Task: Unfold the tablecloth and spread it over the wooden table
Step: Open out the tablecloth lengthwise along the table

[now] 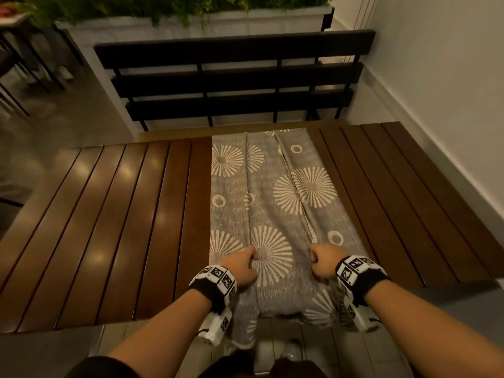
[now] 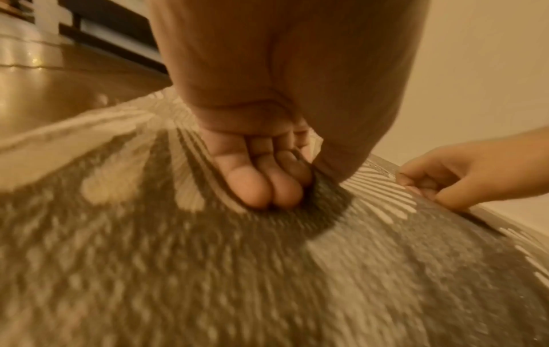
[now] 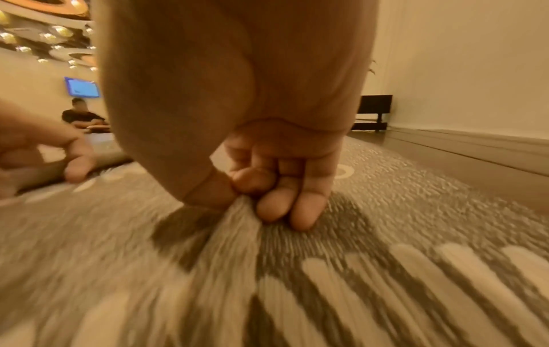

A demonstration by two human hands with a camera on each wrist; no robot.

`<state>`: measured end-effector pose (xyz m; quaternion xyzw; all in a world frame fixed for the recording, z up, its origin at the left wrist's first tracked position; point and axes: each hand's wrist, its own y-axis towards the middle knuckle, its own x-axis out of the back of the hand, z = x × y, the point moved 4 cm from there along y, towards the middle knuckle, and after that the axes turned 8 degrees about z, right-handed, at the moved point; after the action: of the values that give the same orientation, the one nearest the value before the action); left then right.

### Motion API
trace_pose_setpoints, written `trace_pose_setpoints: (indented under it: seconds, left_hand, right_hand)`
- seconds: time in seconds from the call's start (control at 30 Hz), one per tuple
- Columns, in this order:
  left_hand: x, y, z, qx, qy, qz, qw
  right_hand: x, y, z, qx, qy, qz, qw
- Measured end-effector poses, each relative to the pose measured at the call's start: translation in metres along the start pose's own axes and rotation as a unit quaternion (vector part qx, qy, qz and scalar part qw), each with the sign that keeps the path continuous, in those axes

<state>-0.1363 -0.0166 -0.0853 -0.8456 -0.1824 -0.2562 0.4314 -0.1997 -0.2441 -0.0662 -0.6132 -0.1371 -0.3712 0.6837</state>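
A grey tablecloth (image 1: 275, 192) with cream sunburst and ring prints lies as a long folded strip down the middle of the brown slatted wooden table (image 1: 114, 227), its near end hanging over the front edge. My left hand (image 1: 242, 264) pinches a fold of the cloth (image 2: 323, 190) near the front edge, fingers curled. My right hand (image 1: 321, 261) pinches another fold a little to the right; the right wrist view shows thumb and fingers (image 3: 276, 209) gripping a raised ridge of cloth (image 3: 234, 234). The table slats either side are bare.
A dark slatted bench (image 1: 240, 80) stands beyond the table's far edge, with a white planter of greenery (image 1: 163, 20) behind it. A white wall (image 1: 441, 77) runs along the right side. A person sits far off (image 3: 81, 116) in the right wrist view.
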Motion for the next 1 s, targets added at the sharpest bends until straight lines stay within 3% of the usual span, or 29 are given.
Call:
trace_pose_setpoints:
  seconds: [0.1, 0.17, 0.3, 0.37, 0.43, 0.53, 0.6, 0.67, 0.73, 0.83, 0.87, 0.9, 0.93, 1.0]
  left_hand:
    - [0.003, 0.001, -0.001, -0.013, 0.021, 0.062, 0.998]
    - [-0.001, -0.003, 0.001, 0.005, 0.016, 0.137, 0.990]
    - [-0.012, -0.014, 0.007, 0.043, -0.061, 0.271, 0.960]
    - [0.001, -0.013, 0.000, 0.041, -0.041, 0.300, 0.952]
    - [0.028, 0.000, -0.013, 0.016, 0.000, 0.270, 0.963]
    - [0.083, 0.027, -0.048, -0.056, 0.008, 0.125, 0.991]
    - [0.117, 0.045, -0.071, -0.100, -0.058, 0.017, 0.993]
    - [0.143, 0.063, -0.086, -0.141, -0.195, -0.051, 0.969]
    - [0.159, 0.079, -0.092, -0.157, -0.384, -0.055, 0.908]
    - [0.164, 0.109, -0.091, -0.138, -0.657, -0.010, 0.741]
    - [0.162, 0.123, -0.088, -0.117, -0.689, -0.015, 0.715]
    - [0.161, 0.137, -0.087, -0.086, -0.694, -0.032, 0.714]
    - [0.160, 0.149, -0.088, -0.045, -0.675, -0.060, 0.734]
    - [0.160, 0.175, -0.097, 0.005, -0.579, -0.095, 0.810]
  right_hand:
    - [0.004, 0.006, 0.000, 0.033, 0.044, 0.025, 0.998]
    - [-0.001, 0.007, 0.002, 0.035, 0.047, 0.051, 0.997]
    - [-0.008, 0.002, 0.010, 0.023, 0.066, 0.147, 0.987]
    - [-0.003, 0.002, 0.009, 0.010, 0.145, 0.192, 0.971]
    - [0.008, 0.006, 0.005, 0.008, 0.224, 0.178, 0.958]
    - [0.037, 0.016, -0.004, 0.021, 0.246, 0.045, 0.968]
    - [0.053, 0.021, -0.010, 0.025, 0.195, -0.046, 0.979]
    - [0.058, 0.025, -0.014, 0.023, 0.173, -0.075, 0.982]
    - [0.056, 0.030, -0.018, 0.019, 0.160, -0.059, 0.985]
    - [0.045, 0.034, -0.023, 0.029, 0.123, -0.011, 0.992]
    - [0.043, 0.035, -0.023, 0.041, 0.094, -0.002, 0.995]
    - [0.041, 0.036, -0.022, 0.053, 0.071, 0.000, 0.996]
    - [0.041, 0.037, -0.021, 0.063, 0.056, -0.001, 0.996]
    - [0.043, 0.041, -0.018, 0.085, 0.044, -0.001, 0.995]
